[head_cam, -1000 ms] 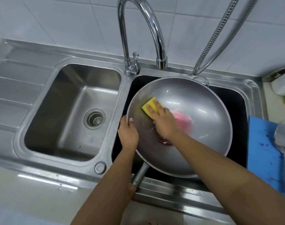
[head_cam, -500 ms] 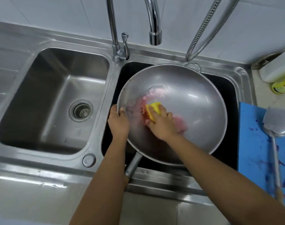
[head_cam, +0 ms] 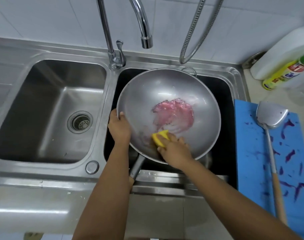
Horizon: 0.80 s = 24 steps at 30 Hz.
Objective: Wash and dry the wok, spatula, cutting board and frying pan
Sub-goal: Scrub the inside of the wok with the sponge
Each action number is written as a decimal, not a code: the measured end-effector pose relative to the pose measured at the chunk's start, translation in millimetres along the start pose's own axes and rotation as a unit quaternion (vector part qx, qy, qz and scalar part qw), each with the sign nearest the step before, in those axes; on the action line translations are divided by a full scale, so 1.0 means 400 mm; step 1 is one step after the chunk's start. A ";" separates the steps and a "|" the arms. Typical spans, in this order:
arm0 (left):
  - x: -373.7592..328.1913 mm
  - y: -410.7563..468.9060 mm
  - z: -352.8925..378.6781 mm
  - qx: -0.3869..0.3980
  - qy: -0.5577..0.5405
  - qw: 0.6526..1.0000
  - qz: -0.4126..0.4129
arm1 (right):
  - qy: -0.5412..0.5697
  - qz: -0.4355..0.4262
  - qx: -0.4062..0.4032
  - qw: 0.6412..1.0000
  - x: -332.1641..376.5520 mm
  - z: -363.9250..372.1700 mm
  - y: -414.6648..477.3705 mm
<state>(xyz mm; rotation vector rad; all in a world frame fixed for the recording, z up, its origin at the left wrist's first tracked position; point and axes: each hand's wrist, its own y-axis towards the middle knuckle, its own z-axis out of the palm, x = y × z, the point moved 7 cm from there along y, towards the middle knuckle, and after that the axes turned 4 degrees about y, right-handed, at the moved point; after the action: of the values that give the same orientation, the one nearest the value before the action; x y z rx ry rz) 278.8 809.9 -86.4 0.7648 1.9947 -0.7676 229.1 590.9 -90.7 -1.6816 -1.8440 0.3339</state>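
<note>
1. Over the right basin (head_cam: pixel 224 94) of a steel double sink sits the wok (head_cam: pixel 182 87), round and silver, filling most of that basin; its handle (head_cam: pixel 137 166) points to the near edge
2. Left hand (head_cam: pixel 119 126) grips the wok's left rim, thumb hooked over the edge onto the inside, the other fingers hidden beneath
3. Right hand (head_cam: pixel 173 150) is inside the wok on its near side, fingers curled over a yellow sponge (head_cam: pixel 159 139) and pressing it to the near inner wall; the hand is slightly blurred
4. Pink suds (head_cam: pixel 175 115) smear the middle of the wok, just beyond the sponge
5. Right of the sink, a blue board (head_cam: pixel 248 153) lies flat on the counter, streaked with purple marks
6. Spatula (head_cam: pixel 270 115) lies along the board, metal blade at the far end, wooden grip at the near end
7. Left basin (head_cam: pixel 44 101) shows a round drain (head_cam: pixel 80 120); a tap (head_cam: pixel 141 19) rises at the far edge between the basins, its spout above the wok's far rim
8. Far right, a white bottle (head_cam: pixel 282 54) and a yellow bottle (head_cam: pixel 284 73) with a green cap rest together on the counter
</note>
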 end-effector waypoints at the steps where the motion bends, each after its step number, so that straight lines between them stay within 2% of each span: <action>1: -0.001 0.000 0.000 -0.002 0.002 1.000 0.003 | 0.012 -0.013 0.015 1.000 0.014 0.006 -0.011; 4: -0.003 -0.003 -0.001 -0.001 -0.004 1.000 0.001 | -0.032 0.006 0.005 0.999 -0.048 -0.025 -0.027; 7: -0.001 -0.006 0.000 0.005 -0.006 1.000 -0.003 | -0.126 0.088 -0.082 0.985 -0.176 -0.098 -0.046; 9: 0.004 -0.003 0.001 0.008 -0.005 1.000 -0.005 | -0.148 0.119 -0.126 0.974 -0.205 -0.124 -0.069; 11: 0.004 -0.001 0.007 0.012 -0.003 1.000 -0.002 | -0.114 0.094 -0.109 0.983 -0.153 -0.102 -0.083; 13: 0.005 0.000 0.010 0.013 0.003 1.000 -0.001 | -0.032 0.033 -0.074 0.996 -0.047 -0.045 -0.107; 15: 0.004 0.004 0.010 0.014 0.002 1.000 0.003 | 0.034 -0.022 -0.085 0.996 0.044 -0.019 -0.131; 18: 0.011 0.008 0.015 0.017 -0.003 1.000 0.002 | 0.012 -0.046 -0.118 0.992 0.015 -0.038 -0.141; 21: 0.007 0.009 0.014 0.016 -0.009 1.000 0.009 | -0.108 0.013 -0.185 0.977 -0.152 -0.096 -0.123; 24: 0.003 0.011 0.016 0.015 -0.017 1.000 0.008 | -0.163 0.109 -0.242 0.950 -0.274 -0.161 -0.115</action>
<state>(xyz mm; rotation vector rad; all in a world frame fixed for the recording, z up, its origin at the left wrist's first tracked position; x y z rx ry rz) 284.7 808.0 -91.3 0.7788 1.9482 -0.7988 230.4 464.0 -43.7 -2.2911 -2.1017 0.2759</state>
